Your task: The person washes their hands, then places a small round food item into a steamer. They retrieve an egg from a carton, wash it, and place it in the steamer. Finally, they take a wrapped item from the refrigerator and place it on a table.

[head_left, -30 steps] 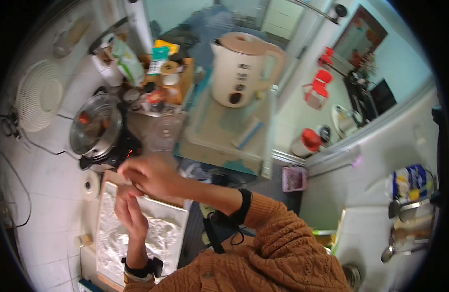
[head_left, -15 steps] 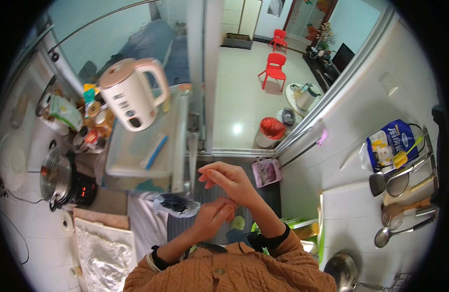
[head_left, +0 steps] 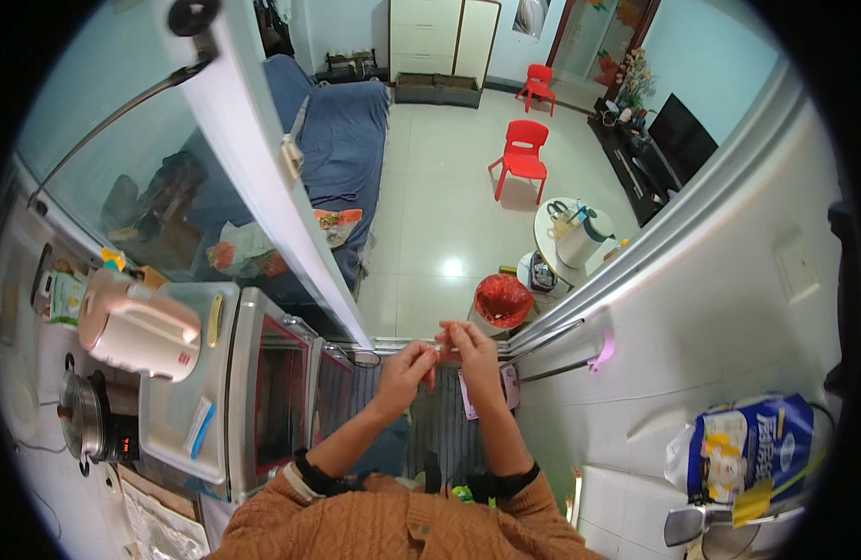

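My left hand [head_left: 405, 375] and my right hand [head_left: 471, 357] are held together in front of my body, at the doorway. Their fingertips meet or nearly meet. Both hands have bent, closed fingers; whether anything small is pinched between them I cannot make out. Beyond my right hand stands a bin with a red bag [head_left: 503, 301]. Partly behind that hand, low on the floor, is a pink and white box [head_left: 510, 385].
An electric kettle [head_left: 136, 327] stands on a lidded container [head_left: 174, 425] at the left, near a black cooker [head_left: 113, 429]. Past the sliding glass door [head_left: 262, 177] are a blue-covered sofa [head_left: 342, 140], a red chair [head_left: 522, 159] and a round table [head_left: 549, 229]. Utensils hang at the right.
My view has turned toward the doorway, showing more of the room beyond. My left hand has gone from beside my right wrist up to my right fingers.
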A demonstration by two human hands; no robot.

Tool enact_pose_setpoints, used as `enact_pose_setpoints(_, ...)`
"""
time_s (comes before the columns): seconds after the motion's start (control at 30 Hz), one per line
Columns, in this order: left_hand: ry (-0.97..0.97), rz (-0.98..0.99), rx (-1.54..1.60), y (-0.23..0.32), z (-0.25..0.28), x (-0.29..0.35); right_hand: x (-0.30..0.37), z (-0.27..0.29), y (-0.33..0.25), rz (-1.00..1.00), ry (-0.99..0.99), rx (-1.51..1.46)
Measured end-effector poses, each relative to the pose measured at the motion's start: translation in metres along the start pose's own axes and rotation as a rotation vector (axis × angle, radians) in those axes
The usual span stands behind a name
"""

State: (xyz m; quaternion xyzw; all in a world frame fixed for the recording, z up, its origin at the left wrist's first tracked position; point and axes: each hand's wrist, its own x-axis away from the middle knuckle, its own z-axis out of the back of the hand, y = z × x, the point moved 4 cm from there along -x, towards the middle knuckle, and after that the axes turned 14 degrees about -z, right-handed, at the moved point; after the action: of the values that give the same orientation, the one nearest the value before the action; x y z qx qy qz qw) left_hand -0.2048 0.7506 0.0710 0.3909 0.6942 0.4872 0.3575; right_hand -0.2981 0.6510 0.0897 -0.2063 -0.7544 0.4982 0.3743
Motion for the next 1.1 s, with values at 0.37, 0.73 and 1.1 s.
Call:
enact_pose_setpoints(0.37,-0.001,0.029,0.216,0.006,0.029,-0.263,-0.227,0.003,-0.127,-0.005,0.009,0.134)
enact_pose_setpoints(0.73,0.078,-0.023,0.551,-0.051,0.056,-0.588,-0.565,0.025,-0.211,-0.325,-0.381,-0.732)
enact_pose_setpoints(1.1,-0.368,-0.412,-0.425,-0.042,-0.080,-0.914,-0.778,0.202,-0.427,-0.140,-0.231,-0.914)
